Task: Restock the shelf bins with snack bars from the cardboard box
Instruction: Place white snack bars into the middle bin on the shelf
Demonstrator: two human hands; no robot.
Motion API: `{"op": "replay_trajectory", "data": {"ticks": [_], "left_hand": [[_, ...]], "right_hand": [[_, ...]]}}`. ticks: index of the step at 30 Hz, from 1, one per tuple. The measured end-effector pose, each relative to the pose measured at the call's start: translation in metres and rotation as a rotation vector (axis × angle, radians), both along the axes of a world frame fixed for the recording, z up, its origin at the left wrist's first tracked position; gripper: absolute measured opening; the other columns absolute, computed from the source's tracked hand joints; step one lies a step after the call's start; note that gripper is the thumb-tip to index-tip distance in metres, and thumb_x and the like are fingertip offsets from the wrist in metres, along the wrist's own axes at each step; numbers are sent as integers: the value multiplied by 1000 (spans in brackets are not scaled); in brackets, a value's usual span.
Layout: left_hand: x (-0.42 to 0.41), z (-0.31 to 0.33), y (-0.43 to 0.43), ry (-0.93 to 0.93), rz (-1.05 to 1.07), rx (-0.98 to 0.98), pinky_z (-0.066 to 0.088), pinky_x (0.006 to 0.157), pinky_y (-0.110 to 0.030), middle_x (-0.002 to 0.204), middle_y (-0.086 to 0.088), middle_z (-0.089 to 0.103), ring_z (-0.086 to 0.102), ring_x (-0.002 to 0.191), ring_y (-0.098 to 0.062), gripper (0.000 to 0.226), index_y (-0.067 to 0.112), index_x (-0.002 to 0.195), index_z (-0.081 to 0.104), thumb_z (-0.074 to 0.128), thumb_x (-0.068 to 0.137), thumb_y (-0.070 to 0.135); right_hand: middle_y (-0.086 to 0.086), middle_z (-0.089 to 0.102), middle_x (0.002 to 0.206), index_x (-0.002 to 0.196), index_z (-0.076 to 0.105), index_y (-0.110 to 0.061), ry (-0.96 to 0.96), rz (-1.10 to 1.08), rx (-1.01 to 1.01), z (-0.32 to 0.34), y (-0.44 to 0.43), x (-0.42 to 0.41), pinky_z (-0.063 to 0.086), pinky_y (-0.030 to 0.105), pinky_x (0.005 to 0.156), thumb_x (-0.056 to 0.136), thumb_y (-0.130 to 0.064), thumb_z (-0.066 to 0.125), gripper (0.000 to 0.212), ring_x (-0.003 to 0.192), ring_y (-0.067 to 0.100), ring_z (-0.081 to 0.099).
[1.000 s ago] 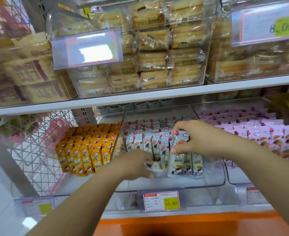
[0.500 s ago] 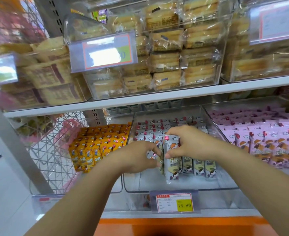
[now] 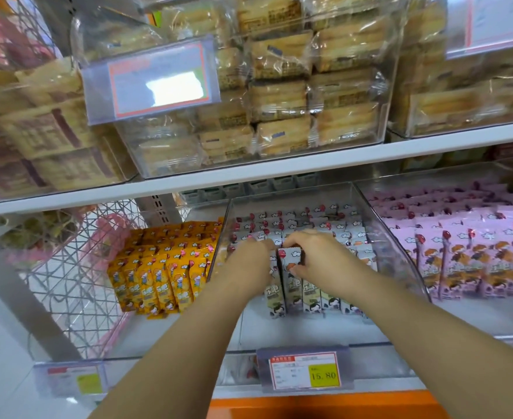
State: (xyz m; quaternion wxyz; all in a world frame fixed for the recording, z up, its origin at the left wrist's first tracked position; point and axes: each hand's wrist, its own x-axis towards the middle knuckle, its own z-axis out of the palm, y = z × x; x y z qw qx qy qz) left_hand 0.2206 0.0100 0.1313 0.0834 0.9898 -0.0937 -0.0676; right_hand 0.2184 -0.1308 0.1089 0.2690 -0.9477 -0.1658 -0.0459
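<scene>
My right hand (image 3: 321,258) pinches the top of a grey snack bar (image 3: 293,285), upright in the front row of the middle clear bin (image 3: 294,331); left hand (image 3: 249,264) curls against neighbouring bars (image 3: 275,300), grip unclear

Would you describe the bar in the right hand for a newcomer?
Below the white shelf board, the middle clear plastic bin sits between yellow bars and pink bars. Up front, only this grey-white snack bar is pinched by the right hand.

Lower shelf (image 3: 382,385) carries three clear bins abreast: yellow-bar bin (image 3: 173,337) at 9 o'clock, grey-bar bin (image 3: 309,331) centre, pink-bar bin (image 3: 476,316) at 3 o'clock.
</scene>
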Motion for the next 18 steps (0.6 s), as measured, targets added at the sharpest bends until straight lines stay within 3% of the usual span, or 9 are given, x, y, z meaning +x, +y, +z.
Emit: {"op": "replay_trajectory", "data": {"ticks": [3, 5, 7, 10, 13, 15, 18], "left_hand": [[0, -16, 0, -25, 72, -136, 45, 95, -41, 136, -11, 36, 55, 111, -31, 59, 22, 134, 40, 70, 84, 13], [-4, -21, 2, -47, 108, -199, 46, 94, -49, 134, -9, 35, 56, 107, -30, 58, 25, 128, 37, 72, 82, 12], [-8, -19, 5, -59, 110, -216, 47, 93, -46, 136, -9, 33, 56, 108, -30, 64, 25, 131, 33, 72, 82, 13], [-19, -2, 11, -102, 15, -178, 44, 98, -41, 141, -8, 32, 51, 119, -29, 70, 24, 142, 29, 69, 85, 17], [-39, 22, 26, -220, -171, -214, 44, 96, -30, 127, 1, 47, 52, 112, -14, 53, 28, 137, 43, 64, 90, 21], [-51, 28, 45, -334, -280, -272, 47, 88, -25, 108, 11, 53, 53, 97, -4, 34, 27, 126, 55, 59, 93, 21], [-53, 16, 77, -488, -397, -218, 51, 79, -33, 98, 10, 57, 55, 90, -6, 19, 22, 110, 64, 54, 94, 23]], "right_hand": [[0, 44, 134, 136, 45, -23, -22, -6, 26, -2, 2, 0, 44, 35, 96, 86, -13, 67, 55, 112, 20, 51], [-2, 44, 133, 135, 46, -25, -30, 0, 27, -1, 2, -2, 45, 34, 93, 87, -13, 67, 54, 100, 17, 55], [-4, 46, 127, 130, 50, -26, -69, 4, 28, 2, 1, -5, 45, 29, 87, 87, -14, 66, 48, 87, 11, 51], [-8, 56, 101, 114, 61, -25, -75, 54, 90, 12, 3, -12, 38, 16, 71, 86, -14, 67, 30, 70, -3, 46], [-8, 62, 80, 98, 67, -21, 98, 202, 99, 18, 10, -24, 38, 10, 56, 83, -15, 69, 16, 58, -6, 50], [-9, 62, 80, 103, 67, -15, 244, 288, 25, 17, 17, -29, 38, 6, 52, 83, -16, 71, 21, 58, -6, 52], [-13, 61, 79, 114, 65, -10, 390, 339, -77, 14, 29, -30, 39, 4, 55, 84, -17, 70, 31, 63, -6, 54]]}}
